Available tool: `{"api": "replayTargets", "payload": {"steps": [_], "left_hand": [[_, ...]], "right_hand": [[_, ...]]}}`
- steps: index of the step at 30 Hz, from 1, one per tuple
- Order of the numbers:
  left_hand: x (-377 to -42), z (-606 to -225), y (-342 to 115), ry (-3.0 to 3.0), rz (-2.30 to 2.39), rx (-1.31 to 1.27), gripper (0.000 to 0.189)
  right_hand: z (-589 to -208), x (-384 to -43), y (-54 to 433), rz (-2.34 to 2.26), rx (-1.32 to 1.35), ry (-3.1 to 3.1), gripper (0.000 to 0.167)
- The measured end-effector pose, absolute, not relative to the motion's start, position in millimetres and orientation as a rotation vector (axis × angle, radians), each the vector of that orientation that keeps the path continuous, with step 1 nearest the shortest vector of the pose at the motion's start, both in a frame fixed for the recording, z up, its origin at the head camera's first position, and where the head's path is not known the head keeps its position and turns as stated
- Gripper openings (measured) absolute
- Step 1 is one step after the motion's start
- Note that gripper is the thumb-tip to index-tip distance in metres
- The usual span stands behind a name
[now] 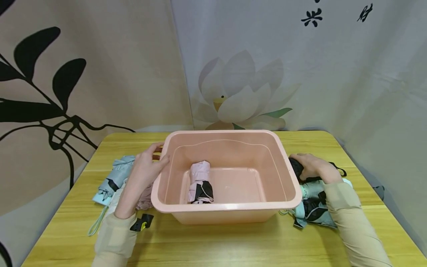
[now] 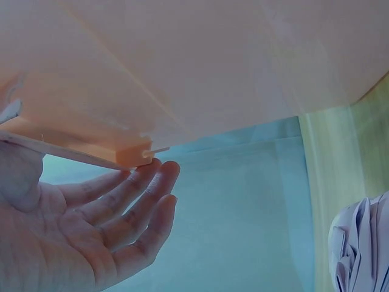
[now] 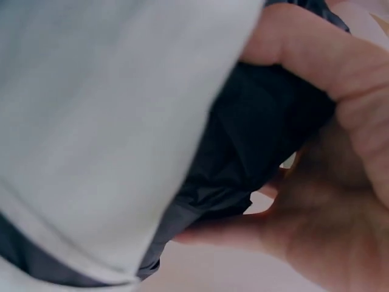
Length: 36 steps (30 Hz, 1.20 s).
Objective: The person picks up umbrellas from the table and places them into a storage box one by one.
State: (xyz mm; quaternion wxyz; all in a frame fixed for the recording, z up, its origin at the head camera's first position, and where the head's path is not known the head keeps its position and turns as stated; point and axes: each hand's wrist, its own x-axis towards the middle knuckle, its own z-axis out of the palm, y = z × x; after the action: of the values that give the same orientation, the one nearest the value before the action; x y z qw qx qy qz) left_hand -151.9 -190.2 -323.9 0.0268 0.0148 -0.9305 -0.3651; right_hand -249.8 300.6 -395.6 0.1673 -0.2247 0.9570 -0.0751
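Observation:
A pink plastic basin (image 1: 230, 207) stands mid-table, with a lilac folded umbrella (image 1: 200, 172) lying inside at its left. My left hand (image 1: 146, 170) holds the basin's left rim, thumb over the edge and fingers bent beneath it, as the left wrist view also shows. To the basin's right, my right hand (image 1: 313, 167) grips a black folded umbrella (image 3: 243, 134), thumb on one side and fingers on the other. A light teal folded umbrella (image 1: 313, 189) with a black part lies just in front of that hand. Pale fabric fills much of the right wrist view and hides part of the black umbrella.
Left of the basin lie a light blue folded umbrella (image 1: 118, 174) and a mauve bundle (image 1: 145, 198), partly behind my left forearm. A pale green cord loop (image 1: 96, 222) trails there. The wooden table (image 1: 213, 244) ends near a printed curtain (image 1: 140, 74) behind.

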Motion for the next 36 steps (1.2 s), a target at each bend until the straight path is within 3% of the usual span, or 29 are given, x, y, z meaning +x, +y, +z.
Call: {"api": "replayTargets", "payload": {"steps": [36], "left_hand": [[-151,-324,-191,-2.865,-1.122,0.032,0.054]], "right_hand": [[-339,-224,293,-0.188,-0.721,2.919,0.069]]}}
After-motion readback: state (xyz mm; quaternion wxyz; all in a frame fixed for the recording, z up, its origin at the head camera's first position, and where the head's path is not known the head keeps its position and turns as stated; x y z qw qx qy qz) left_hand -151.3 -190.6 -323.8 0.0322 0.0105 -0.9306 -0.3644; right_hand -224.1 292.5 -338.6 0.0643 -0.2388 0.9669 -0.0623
